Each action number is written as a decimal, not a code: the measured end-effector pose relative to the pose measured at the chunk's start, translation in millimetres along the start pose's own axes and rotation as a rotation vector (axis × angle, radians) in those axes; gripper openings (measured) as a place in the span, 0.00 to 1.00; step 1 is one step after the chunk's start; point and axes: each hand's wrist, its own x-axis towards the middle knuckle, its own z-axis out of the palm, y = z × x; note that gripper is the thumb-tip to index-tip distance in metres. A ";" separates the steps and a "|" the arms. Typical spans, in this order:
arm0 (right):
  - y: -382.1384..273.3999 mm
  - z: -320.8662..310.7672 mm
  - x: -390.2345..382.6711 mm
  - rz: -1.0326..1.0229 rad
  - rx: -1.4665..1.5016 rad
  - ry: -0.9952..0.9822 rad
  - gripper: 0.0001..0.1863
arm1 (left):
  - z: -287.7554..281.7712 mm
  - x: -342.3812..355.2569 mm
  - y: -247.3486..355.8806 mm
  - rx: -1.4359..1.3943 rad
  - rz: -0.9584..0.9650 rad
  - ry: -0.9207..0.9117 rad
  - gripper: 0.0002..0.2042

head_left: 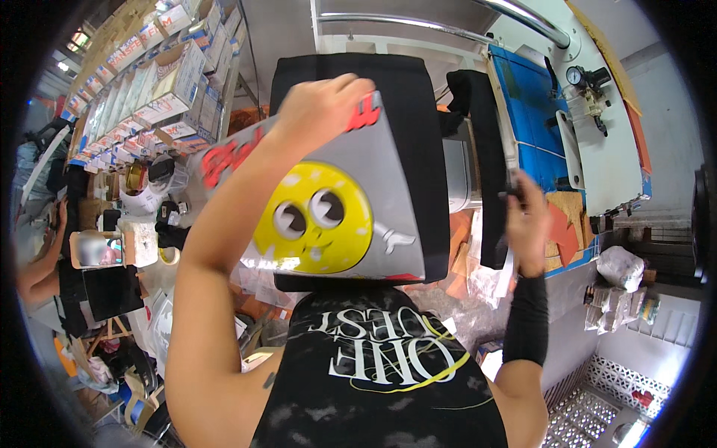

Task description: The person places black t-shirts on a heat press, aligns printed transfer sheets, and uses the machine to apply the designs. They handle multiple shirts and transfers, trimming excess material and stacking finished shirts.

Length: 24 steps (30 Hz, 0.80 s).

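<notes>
My left hand [314,108] is closed on the top edge of a grey glossy sheet [392,187], which is printed with a yellow cartoon face and red lettering. The sheet lies tilted over a padded black platform [407,104]. My right hand [529,216] is at the right of the platform, fingers curled round a small dark object [514,190] that I cannot make out, beside a long black strip [489,134]. Its fingertips are partly hidden. A blue board [532,104] with a tan piece [560,201] on it lies just beyond that hand.
Stacked cardboard boxes [164,93] fill the upper left. A phone [101,250] is propped among clutter at left, near another person's arm [45,269]. A metal bar [396,22] crosses the back. A white panel with a gauge [575,75] and wrapped bundles [620,269] are at right.
</notes>
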 end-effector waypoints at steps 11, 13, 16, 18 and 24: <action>167.0 -314.2 162.7 0.135 -0.779 0.192 0.18 | 182.8 10.5 -47.8 -0.104 -0.063 0.025 0.17; 207.5 -334.5 188.0 0.231 -0.721 0.018 0.19 | 142.8 -20.6 -34.4 -0.198 -0.256 0.040 0.19; 211.9 -334.4 202.9 0.314 -0.607 -0.135 0.19 | 57.6 -100.7 15.8 -0.162 -0.524 -0.109 0.18; 173.9 -312.9 192.7 0.215 -1.150 0.029 0.18 | 19.0 -151.7 56.0 -0.169 -0.432 -0.177 0.25; 21.9 -92.9 98.8 -0.206 -0.482 0.183 0.11 | 13.9 -204.2 102.2 0.019 -0.566 -0.483 0.33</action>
